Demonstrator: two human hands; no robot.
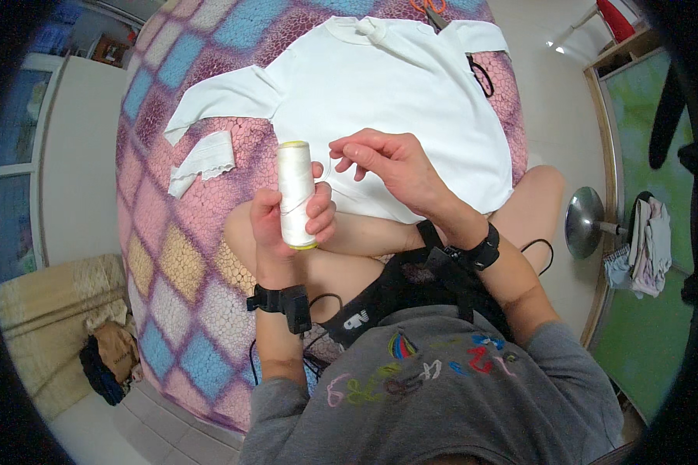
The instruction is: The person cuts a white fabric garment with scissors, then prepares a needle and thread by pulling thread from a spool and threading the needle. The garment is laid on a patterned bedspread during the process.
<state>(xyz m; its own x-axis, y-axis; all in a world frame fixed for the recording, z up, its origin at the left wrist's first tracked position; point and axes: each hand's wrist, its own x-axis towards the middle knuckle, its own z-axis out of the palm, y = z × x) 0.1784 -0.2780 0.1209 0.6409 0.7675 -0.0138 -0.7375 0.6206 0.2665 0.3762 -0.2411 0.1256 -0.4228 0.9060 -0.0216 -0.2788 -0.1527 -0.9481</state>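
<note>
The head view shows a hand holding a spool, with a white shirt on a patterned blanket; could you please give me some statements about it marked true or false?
1. The left hand grips the spool of white thread. True.
2. The right hand is wrapped around the spool too. False: the right hand is raised to the right of it, apart from it.
3. The white shirt lies on the patterned blanket. True.
4. The small white fabric piece lies right of the shirt. False: the small white fabric piece lies to the left of the shirt's body.
5. Scissors with orange handles show at the picture's top edge. True.
</note>
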